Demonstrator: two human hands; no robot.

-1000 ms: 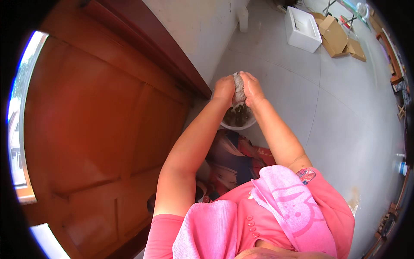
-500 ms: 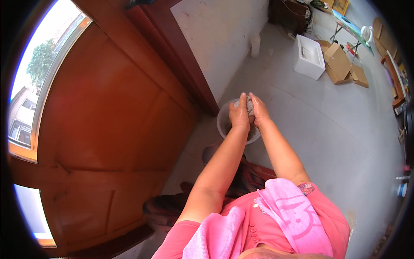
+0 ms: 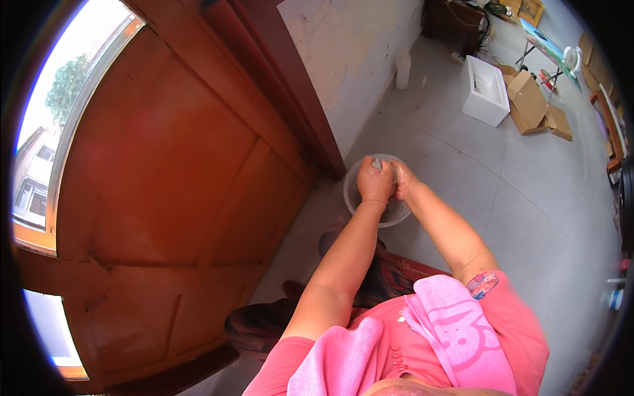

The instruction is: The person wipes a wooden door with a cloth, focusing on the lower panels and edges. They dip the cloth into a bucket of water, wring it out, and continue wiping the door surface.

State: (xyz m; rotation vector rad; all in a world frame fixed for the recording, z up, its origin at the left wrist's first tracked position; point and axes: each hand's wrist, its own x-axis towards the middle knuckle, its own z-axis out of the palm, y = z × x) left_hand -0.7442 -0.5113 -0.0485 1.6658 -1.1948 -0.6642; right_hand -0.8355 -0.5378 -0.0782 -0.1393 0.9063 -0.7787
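Observation:
A round whitish bucket (image 3: 350,191) stands on the floor in front of me, with murky contents partly visible inside. Over its opening both my hands squeeze a wet, greyish cloth (image 3: 377,164), mostly hidden by the fingers. My left hand (image 3: 374,182) is closed in a fist, and a bit of the cloth pokes out at its top. Pressed against it from the right, my right hand (image 3: 404,182) has its fingers curled around the cloth too. The skin of both hands looks wet.
A brown wooden door (image 3: 165,152) rises on the left, beside a dark red frame (image 3: 290,72) and a white wall (image 3: 343,46). Farther off on the grey floor are a white foam box (image 3: 485,102), an opened cardboard box (image 3: 528,109) and a small folding table (image 3: 551,49).
My hands were palm to palm with fingertips up around the cloth; now the left has curled into a fist and the right has lowered beside it. The whole view has shifted slightly.

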